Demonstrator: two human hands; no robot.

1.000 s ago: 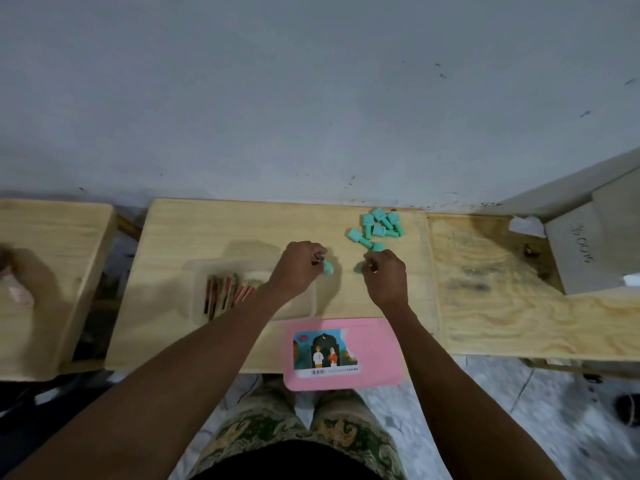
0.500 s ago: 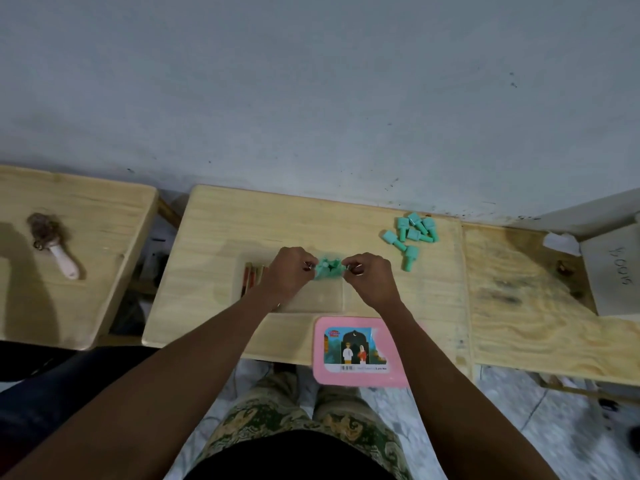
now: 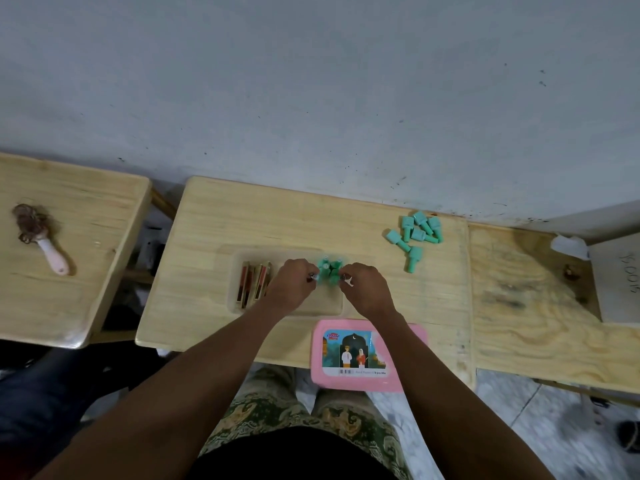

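A clear plastic tray [image 3: 239, 268] lies in the middle of the wooden table [image 3: 214, 216]. Several brown and red sticks [image 3: 254, 285] lie in its left part. My left hand [image 3: 292, 284] and my right hand [image 3: 363, 289] meet over the tray, their fingers curled round a small bunch of teal plastic pieces [image 3: 329, 271] held between them. A loose pile of the same teal pieces [image 3: 417, 235] rests at the table's far right.
A pink lid with a picture label [image 3: 356, 355] lies at the table's near edge under my right forearm. A hairbrush [image 3: 38, 237] rests on the left table. A plywood board [image 3: 540, 306] adjoins on the right. A grey wall stands behind.
Both hands came away from the teal pile and moved left together over the clear tray, carrying teal pieces. The view shifted left, showing the hairbrush.
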